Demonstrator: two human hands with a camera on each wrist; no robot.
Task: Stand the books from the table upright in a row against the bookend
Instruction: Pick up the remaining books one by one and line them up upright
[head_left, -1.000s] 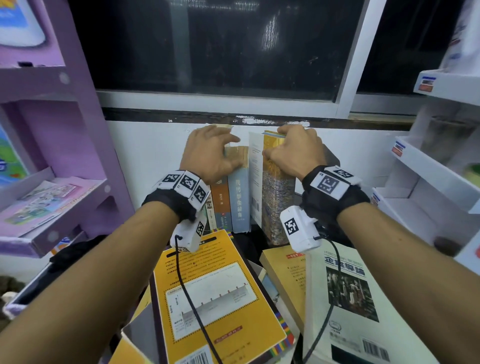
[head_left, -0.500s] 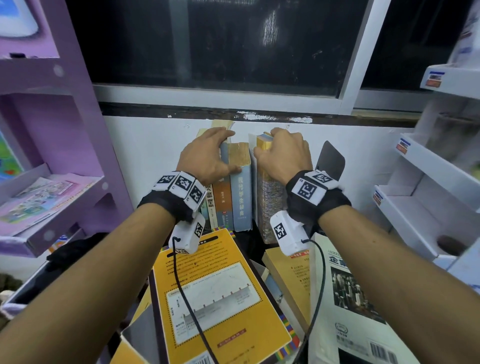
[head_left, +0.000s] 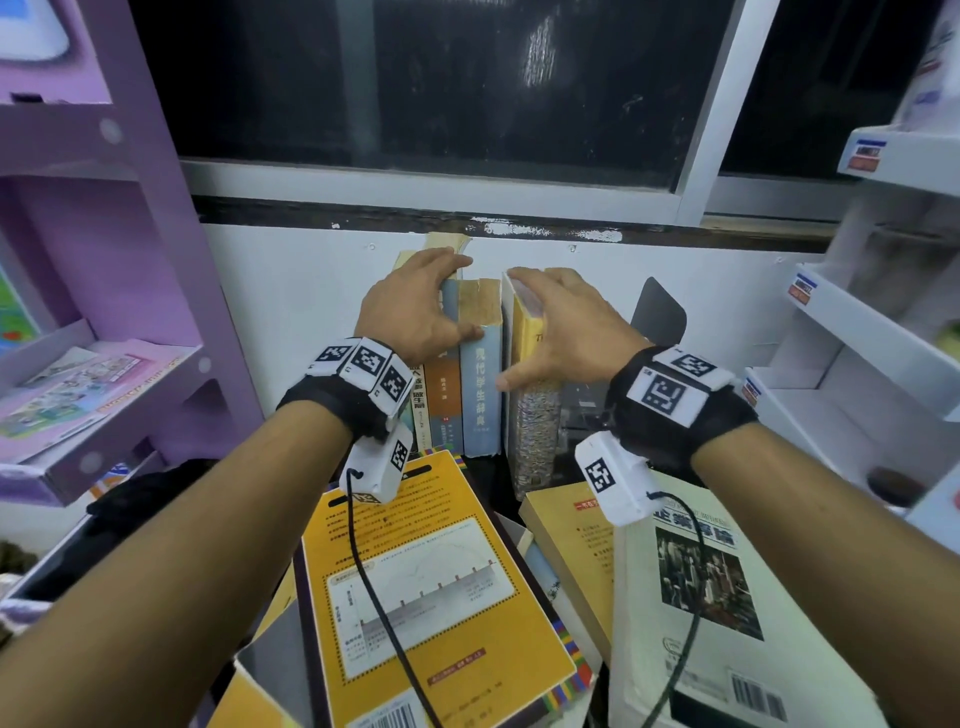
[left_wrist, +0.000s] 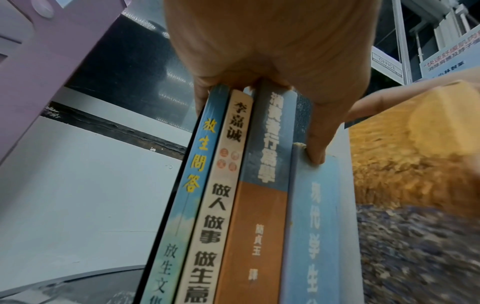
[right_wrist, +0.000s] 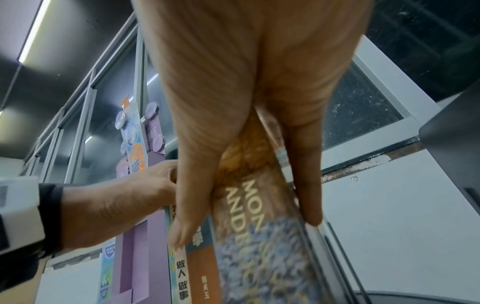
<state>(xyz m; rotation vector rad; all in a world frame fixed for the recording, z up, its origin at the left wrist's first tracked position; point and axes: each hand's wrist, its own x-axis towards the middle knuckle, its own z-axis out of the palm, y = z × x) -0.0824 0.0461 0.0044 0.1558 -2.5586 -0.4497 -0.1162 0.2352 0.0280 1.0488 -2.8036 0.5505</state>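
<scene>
Books (head_left: 480, 364) upright at frame centre, left hand (head_left: 410, 306) gripping four, right hand (head_left: 561, 322) clasping a fifth beside the bookend (head_left: 660, 312); several lie flat on the desk below.

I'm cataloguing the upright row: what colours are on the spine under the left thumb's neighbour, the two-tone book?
Blue-grey above, orange-brown below on the two-tone book; clearest in the left wrist view.
</scene>
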